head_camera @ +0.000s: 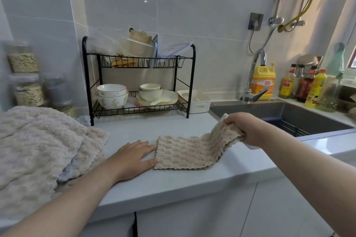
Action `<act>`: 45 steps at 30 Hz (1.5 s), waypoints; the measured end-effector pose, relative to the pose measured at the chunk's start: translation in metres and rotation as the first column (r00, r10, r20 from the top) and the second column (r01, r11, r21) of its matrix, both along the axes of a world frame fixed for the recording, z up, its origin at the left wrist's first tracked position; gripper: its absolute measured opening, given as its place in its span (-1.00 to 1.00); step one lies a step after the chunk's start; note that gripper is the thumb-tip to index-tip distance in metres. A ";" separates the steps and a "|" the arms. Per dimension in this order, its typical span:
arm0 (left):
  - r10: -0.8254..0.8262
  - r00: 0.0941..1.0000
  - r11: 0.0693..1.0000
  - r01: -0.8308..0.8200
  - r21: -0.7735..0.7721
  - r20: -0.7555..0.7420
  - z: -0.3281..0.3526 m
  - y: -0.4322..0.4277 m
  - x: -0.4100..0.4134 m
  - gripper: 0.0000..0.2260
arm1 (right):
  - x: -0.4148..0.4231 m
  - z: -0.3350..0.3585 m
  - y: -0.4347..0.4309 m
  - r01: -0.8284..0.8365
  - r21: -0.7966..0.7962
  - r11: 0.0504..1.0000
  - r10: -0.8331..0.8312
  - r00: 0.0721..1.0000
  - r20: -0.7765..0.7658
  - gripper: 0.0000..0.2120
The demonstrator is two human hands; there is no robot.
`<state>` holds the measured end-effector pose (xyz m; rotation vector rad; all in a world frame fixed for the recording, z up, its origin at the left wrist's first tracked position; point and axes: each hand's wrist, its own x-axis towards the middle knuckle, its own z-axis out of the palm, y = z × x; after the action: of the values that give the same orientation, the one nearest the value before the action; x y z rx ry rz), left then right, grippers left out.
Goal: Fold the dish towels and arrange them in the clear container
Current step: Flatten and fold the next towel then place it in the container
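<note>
One beige towel (185,152) on counter (173,183), right hand (244,127) gripping its end, left hand (133,157) flat, one towel pile (38,140)

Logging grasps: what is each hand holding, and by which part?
The right hand grips the beige towel by its right end; the left hand lies flat, holding nothing.

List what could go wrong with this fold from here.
1. The left hand lies flat beside the beige dish towel, only touching its edge, so the towel may slide and fold crooked.
2. The right hand grips the lifted end next to the sink; a slip could drop it in.
3. The towel lies near the front of the counter; a pull might drag it off.
</note>
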<state>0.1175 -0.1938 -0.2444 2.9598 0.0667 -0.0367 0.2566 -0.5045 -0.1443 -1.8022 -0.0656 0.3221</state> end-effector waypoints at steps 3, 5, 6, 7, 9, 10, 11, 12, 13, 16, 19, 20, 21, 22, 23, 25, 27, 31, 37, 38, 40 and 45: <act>-0.002 0.999 1.000 0.003 -0.012 0.044 0.001 -0.004 0.002 -0.37 | -0.017 0.009 0.034 -0.097 0.062 0.993 0.092 0.992 0.082 -0.78; 0.006 0.999 1.000 -0.005 -0.005 0.039 0.002 -0.004 0.002 -0.35 | -0.028 0.004 0.062 -0.170 0.109 0.979 0.167 0.985 0.037 -0.82; 0.008 0.999 1.000 -0.007 -0.003 0.038 0.002 -0.003 0.001 -0.34 | -0.033 -0.002 0.075 -0.199 0.113 0.973 0.199 0.980 0.012 -0.84; 0.007 0.999 1.000 -0.007 -0.002 0.038 0.002 -0.003 0.000 -0.36 | -0.038 -0.008 0.088 -0.218 0.110 0.970 0.219 0.976 -0.006 -0.83; 0.003 0.999 1.000 -0.003 -0.004 0.042 0.003 -0.004 -0.002 -0.39 | -0.043 -0.023 0.109 -0.223 0.117 0.968 0.228 0.973 -0.027 -0.80; 0.003 0.999 1.000 -0.003 -0.006 0.044 0.004 -0.005 -0.002 -0.40 | -0.045 -0.030 0.116 -0.221 0.121 0.968 0.227 0.973 -0.036 -0.81; 0.003 0.999 1.000 -0.003 -0.007 0.044 0.005 -0.005 -0.003 -0.39 | -0.046 -0.036 0.123 -0.220 0.118 0.968 0.226 0.973 -0.047 -0.82; 0.001 0.999 1.000 -0.001 -0.006 0.043 0.005 -0.005 -0.003 -0.39 | -0.046 -0.041 0.127 -0.218 0.109 0.970 0.225 0.973 -0.059 -0.82; -0.003 0.999 1.000 0.003 -0.005 0.044 0.005 -0.005 -0.002 -0.38 | -0.046 -0.046 0.131 -0.220 0.093 0.971 0.226 0.972 -0.067 -0.83; -0.011 0.999 1.000 0.011 0.006 0.053 0.005 -0.005 -0.002 -0.38 | -0.048 -0.054 0.135 -0.239 0.035 0.970 0.241 0.968 -0.067 -0.86; -0.014 0.998 1.000 0.014 -0.002 0.054 0.006 -0.004 -0.004 -0.42 | -0.053 -0.048 0.131 -0.340 0.033 0.940 0.341 0.935 -0.096 -0.87; -0.022 0.998 1.000 0.022 -0.007 0.055 0.006 -0.004 -0.004 -0.46 | -0.053 -0.043 0.126 -0.372 0.060 0.926 0.376 0.920 -0.111 -0.84; -0.028 0.997 0.999 0.030 -0.024 0.065 0.005 -0.004 -0.003 -0.52 | -0.051 -0.037 0.119 -0.386 0.069 0.920 0.391 0.916 -0.093 -0.82; -0.024 0.996 0.997 0.030 -0.064 0.087 0.005 -0.004 -0.002 -0.58 | -0.046 -0.032 0.111 -0.379 0.049 0.924 0.381 0.924 -0.033 -0.81; -0.006 0.993 0.991 0.021 -0.130 0.118 0.003 -0.003 -0.002 -0.60 | -0.041 -0.029 0.103 -0.343 -0.005 0.939 0.342 0.937 0.068 -0.80; 0.082 0.980 0.948 -0.021 -0.317 0.181 0.002 -0.001 -0.003 -0.57 | -0.034 -0.032 0.086 -0.180 -0.181 0.967 0.228 0.927 0.297 -0.78; 0.105 0.962 0.912 0.009 -0.411 0.253 0.003 -0.001 -0.004 -0.53 | -0.033 -0.050 0.073 -0.044 -0.368 0.929 0.207 0.884 0.419 -0.70; -0.186 0.946 0.972 0.217 -0.092 0.266 0.019 -0.027 0.013 -0.47 | -0.029 -0.088 0.067 0.029 -0.630 0.776 0.314 0.848 0.427 -0.65; -0.168 0.984 0.977 0.174 0.123 -0.055 0.018 -0.030 0.040 -0.22 | -0.025 -0.095 0.069 0.081 -0.729 0.679 0.365 0.826 0.431 -0.70; -0.139 0.986 0.982 0.149 0.118 -0.087 0.015 -0.029 0.040 -0.19 | -0.026 -0.095 0.068 0.091 -0.718 0.690 0.345 0.831 0.437 -0.67; -0.112 0.987 0.987 0.124 0.107 -0.113 0.013 -0.033 0.037 -0.15 | -0.026 -0.095 0.068 0.092 -0.703 0.705 0.327 0.838 0.437 -0.62; -0.041 0.979 0.985 0.073 -0.154 0.201 0.032 -0.036 0.064 -0.25 | -0.026 -0.091 0.066 -0.022 -0.619 0.785 0.378 0.809 0.450 -0.78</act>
<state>0.1815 -0.2298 -0.2127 2.7870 -0.0465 0.2329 0.2307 -0.4390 -0.2356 -2.4805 -0.6553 -0.0618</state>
